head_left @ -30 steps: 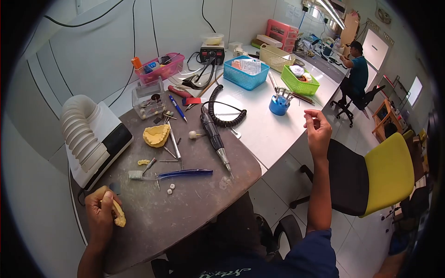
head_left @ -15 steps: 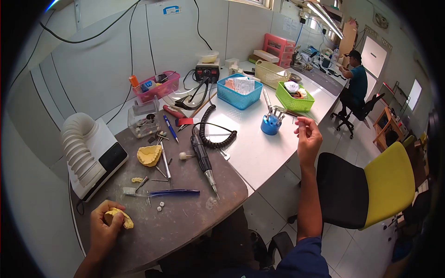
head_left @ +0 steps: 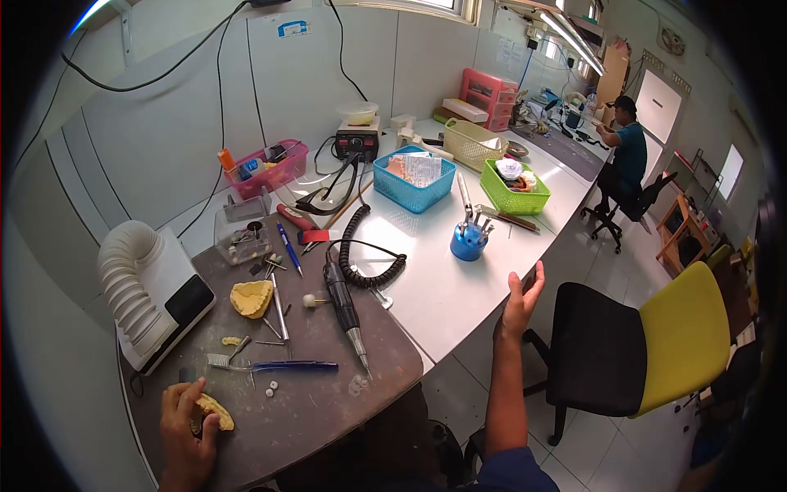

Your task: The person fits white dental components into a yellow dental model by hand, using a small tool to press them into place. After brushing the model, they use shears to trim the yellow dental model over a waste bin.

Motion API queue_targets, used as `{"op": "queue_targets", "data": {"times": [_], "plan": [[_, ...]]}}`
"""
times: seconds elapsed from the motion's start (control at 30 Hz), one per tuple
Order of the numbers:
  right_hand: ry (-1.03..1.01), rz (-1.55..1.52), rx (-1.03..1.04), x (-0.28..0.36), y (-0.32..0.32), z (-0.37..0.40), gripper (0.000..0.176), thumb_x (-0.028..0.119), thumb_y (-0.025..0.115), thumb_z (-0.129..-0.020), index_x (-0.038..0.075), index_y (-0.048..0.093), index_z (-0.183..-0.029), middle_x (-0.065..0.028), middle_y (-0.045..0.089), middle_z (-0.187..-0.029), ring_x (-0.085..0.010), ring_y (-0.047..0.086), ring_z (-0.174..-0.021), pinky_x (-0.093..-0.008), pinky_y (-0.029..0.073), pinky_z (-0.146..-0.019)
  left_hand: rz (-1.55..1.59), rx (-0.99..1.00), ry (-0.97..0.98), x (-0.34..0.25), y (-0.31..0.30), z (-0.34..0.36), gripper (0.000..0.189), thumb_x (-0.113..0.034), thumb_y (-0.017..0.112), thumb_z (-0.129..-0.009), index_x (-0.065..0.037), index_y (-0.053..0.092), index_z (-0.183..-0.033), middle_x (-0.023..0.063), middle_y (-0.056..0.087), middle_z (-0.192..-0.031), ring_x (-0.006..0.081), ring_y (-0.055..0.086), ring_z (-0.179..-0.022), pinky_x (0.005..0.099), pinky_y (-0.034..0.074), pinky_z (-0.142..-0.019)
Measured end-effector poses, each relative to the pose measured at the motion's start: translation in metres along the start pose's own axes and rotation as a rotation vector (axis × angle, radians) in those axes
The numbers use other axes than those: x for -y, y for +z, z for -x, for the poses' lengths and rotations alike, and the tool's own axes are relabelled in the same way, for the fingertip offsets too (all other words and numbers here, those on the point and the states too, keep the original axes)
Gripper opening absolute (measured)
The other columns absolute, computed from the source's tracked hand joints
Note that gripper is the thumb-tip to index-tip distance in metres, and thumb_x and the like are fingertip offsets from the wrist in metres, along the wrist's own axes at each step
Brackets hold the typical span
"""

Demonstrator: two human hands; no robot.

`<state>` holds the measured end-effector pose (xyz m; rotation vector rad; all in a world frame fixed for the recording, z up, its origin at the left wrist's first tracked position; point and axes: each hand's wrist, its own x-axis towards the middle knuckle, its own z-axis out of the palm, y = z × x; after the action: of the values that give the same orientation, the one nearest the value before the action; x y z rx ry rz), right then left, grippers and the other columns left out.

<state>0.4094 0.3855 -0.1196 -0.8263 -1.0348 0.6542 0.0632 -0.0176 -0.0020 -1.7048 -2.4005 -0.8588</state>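
Note:
At the near left of the bench, my left hand (head_left: 182,425) is closed around a yellow plaster dental cast (head_left: 216,412), thumb and fingers on either side. My right hand (head_left: 520,307) hangs beyond the bench's right edge with fingers stretched and nothing in them. The blue bur holder (head_left: 469,243), with several burs and tools upright in it, stands nearest to that hand. Another yellow dental cast (head_left: 251,299) lies farther back, a toothbrush (head_left: 291,366) in front of it. A black handpiece (head_left: 342,305) rests on the brown board with its coiled cord behind.
A white flexible-hose unit (head_left: 164,299) stands at the left. Pink (head_left: 275,176), blue (head_left: 416,193) and green (head_left: 515,201) baskets line the back, beside a control box (head_left: 358,145). A yellow-black chair (head_left: 602,348) is at the right. A co-worker (head_left: 627,148) sits far off.
My right hand has moved down from beside the bur holder, and its fingers have spread from a pinch. The left hand stays on the cast, its fingers shifted. The view has tilted slightly.

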Motion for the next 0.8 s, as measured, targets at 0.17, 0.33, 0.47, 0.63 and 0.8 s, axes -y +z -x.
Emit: {"op": "queue_targets", "data": {"times": [0.17,0.33,0.47,0.63,0.8], "plan": [[0.098,-0.226,-0.002,-0.014,0.0,0.007,0.068,0.021,0.059,-0.095,0.002,0.026,-0.152,-0.0159,0.035,-0.15,-0.0241,0.037,-0.135,-0.0364,0.025,-0.115,-0.085,0.087,0.002,-0.02,-0.006,0.005,0.073,-0.026,0.073,-0.084,0.0,0.043,-0.145,0.0231,0.045,-0.138,0.0399,0.047,-0.125,0.0456,0.04,-0.105],[0.134,-0.289,-0.011,-0.013,0.004,0.01,0.066,0.025,0.056,-0.096,0.006,0.026,-0.152,-0.0161,0.039,-0.147,-0.0256,0.046,-0.127,-0.0382,0.036,-0.107,-0.188,0.021,-0.112,-0.027,-0.001,0.025,0.087,-0.027,0.076,-0.081,-0.003,0.031,-0.151,0.0249,0.029,-0.153,0.0434,0.034,-0.137,0.0497,0.032,-0.112],[0.156,-0.229,-0.007,-0.008,0.002,0.01,0.068,0.028,0.056,-0.095,0.006,0.026,-0.152,-0.0178,0.038,-0.147,-0.0268,0.044,-0.13,-0.039,0.033,-0.11,-0.14,-0.236,-0.137,-0.038,-0.001,0.06,0.074,-0.023,0.072,-0.085,-0.002,0.035,-0.146,0.0248,0.036,-0.149,0.0422,0.039,-0.135,0.0508,0.033,-0.111],[0.169,-0.216,-0.02,-0.013,0.0,0.01,0.069,0.031,0.055,-0.096,0.007,0.025,-0.153,-0.0189,0.039,-0.146,-0.028,0.044,-0.13,-0.0404,0.035,-0.109,0.082,-0.784,-0.305,-0.01,0.005,0.105,0.005,-0.006,0.052,-0.09,-0.003,0.053,-0.086,0.0121,0.062,-0.092,0.0256,0.061,-0.094,0.0499,0.036,-0.108],[0.151,-0.246,-0.038,-0.01,0.009,0.012,0.066,0.031,0.052,-0.097,0.01,0.026,-0.153,-0.0188,0.04,-0.145,-0.0289,0.049,-0.124,-0.0403,0.04,-0.104,-0.077,-0.736,-0.236,-0.005,0.012,0.093,0.024,-0.005,0.047,-0.091,-0.004,0.05,-0.067,0.0081,0.056,-0.067,0.0236,0.059,-0.068,0.0516,0.043,-0.101]]}}
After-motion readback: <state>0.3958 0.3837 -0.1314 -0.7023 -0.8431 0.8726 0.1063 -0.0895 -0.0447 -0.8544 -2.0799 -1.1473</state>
